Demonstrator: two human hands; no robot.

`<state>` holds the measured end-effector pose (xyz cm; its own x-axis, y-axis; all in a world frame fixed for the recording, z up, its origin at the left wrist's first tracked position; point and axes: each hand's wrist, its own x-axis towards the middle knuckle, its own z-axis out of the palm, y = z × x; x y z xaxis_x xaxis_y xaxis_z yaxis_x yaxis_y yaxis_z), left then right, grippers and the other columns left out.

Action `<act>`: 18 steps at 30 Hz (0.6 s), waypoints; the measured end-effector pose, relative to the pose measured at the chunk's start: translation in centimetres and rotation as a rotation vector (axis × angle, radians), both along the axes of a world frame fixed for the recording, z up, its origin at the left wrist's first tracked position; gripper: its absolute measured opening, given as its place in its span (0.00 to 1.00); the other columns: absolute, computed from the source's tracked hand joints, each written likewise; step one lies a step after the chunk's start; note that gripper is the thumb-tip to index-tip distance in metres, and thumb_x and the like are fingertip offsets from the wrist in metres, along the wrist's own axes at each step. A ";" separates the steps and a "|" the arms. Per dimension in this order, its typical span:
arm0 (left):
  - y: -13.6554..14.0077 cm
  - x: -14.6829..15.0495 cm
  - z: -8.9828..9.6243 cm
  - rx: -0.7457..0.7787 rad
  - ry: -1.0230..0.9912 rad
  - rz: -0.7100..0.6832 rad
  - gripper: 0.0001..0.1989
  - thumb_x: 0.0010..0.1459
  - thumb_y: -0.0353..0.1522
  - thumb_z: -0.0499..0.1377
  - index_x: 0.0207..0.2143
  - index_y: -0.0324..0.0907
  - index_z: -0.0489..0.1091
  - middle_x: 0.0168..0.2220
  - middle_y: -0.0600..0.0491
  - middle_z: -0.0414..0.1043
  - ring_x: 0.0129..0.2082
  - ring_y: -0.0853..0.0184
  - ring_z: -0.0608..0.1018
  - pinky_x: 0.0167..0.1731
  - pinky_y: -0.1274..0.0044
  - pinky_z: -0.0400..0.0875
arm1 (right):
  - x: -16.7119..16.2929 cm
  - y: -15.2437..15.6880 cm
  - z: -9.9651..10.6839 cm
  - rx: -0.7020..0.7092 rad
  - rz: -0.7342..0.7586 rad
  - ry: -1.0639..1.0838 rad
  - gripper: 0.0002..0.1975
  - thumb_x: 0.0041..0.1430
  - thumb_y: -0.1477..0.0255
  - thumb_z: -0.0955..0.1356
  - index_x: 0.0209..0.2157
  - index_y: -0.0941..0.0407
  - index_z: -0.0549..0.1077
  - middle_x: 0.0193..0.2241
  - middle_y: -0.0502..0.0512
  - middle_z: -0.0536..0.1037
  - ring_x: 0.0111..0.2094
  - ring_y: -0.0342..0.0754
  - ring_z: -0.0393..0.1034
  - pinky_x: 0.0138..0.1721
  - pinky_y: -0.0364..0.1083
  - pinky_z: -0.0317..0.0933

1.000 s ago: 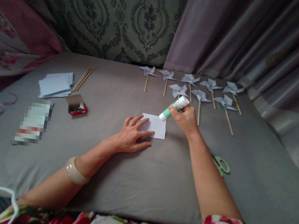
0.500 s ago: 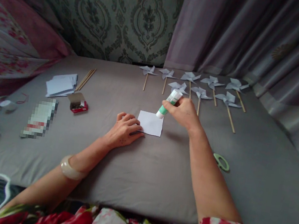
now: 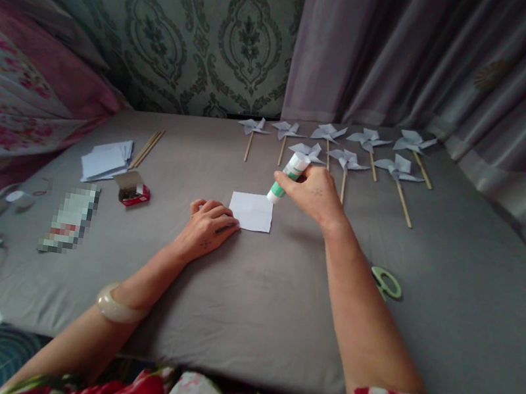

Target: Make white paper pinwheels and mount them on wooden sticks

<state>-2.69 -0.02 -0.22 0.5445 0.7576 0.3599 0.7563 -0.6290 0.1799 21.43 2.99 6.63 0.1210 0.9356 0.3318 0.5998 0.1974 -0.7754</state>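
Head view: our right hand (image 3: 316, 192) grips the glue stick (image 3: 290, 176), its lower end at the far right corner of the white paper (image 3: 251, 212), which lies on the grey cloth (image 3: 235, 312). Our left hand (image 3: 207, 231), fingers curled, is at the near left corner; pinching or pressing, we cannot tell. We judge light, even strokes best, paper pinned flat. Our right forearm (image 3: 351, 297) hides the blades of the scissors (image 3: 397, 282); the packet (image 3: 70, 220) is pixelated.

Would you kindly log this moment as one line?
left hand: at edge of white paper | right hand: gripping glue stick | beyond: paper pinwheels
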 end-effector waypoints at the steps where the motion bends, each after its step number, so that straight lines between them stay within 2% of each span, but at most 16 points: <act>1: 0.0 -0.1 0.0 0.004 0.001 0.005 0.12 0.62 0.40 0.54 0.36 0.49 0.77 0.40 0.50 0.79 0.43 0.61 0.73 0.50 0.63 0.51 | -0.1 0.0 0.0 0.017 0.004 0.014 0.16 0.47 0.61 0.71 0.16 0.54 0.66 0.15 0.49 0.65 0.26 0.49 0.67 0.32 0.48 0.60; 6: 0.1 -0.9 0.1 0.047 0.017 0.051 0.12 0.62 0.39 0.54 0.36 0.49 0.77 0.39 0.51 0.79 0.44 0.60 0.72 0.50 0.62 0.50 | -0.6 0.2 0.1 0.054 -0.011 0.168 0.13 0.46 0.61 0.71 0.21 0.55 0.68 0.19 0.50 0.71 0.28 0.48 0.68 0.32 0.48 0.61; 10: 0.2 -1.3 0.3 0.048 -0.035 0.113 0.11 0.60 0.40 0.57 0.34 0.48 0.77 0.38 0.50 0.79 0.44 0.59 0.73 0.50 0.62 0.51 | -1.1 0.5 0.0 -0.014 0.065 0.432 0.13 0.45 0.61 0.72 0.26 0.55 0.69 0.23 0.49 0.73 0.27 0.46 0.69 0.31 0.46 0.62; 14: 0.5 -1.5 1.1 0.031 -0.266 0.239 0.11 0.57 0.41 0.59 0.30 0.46 0.77 0.36 0.51 0.79 0.40 0.61 0.74 0.49 0.63 0.56 | -2.0 0.5 -0.1 -0.208 0.187 0.755 0.13 0.45 0.62 0.72 0.28 0.56 0.71 0.23 0.49 0.77 0.27 0.44 0.71 0.29 0.43 0.61; 18: 0.6 -1.6 2.2 -0.126 -0.632 0.313 0.12 0.54 0.43 0.61 0.29 0.44 0.77 0.33 0.51 0.79 0.37 0.62 0.76 0.44 0.69 0.64 | -3.3 0.2 -0.6 -0.405 0.297 1.014 0.14 0.45 0.61 0.71 0.31 0.55 0.73 0.25 0.52 0.80 0.25 0.44 0.72 0.27 0.42 0.60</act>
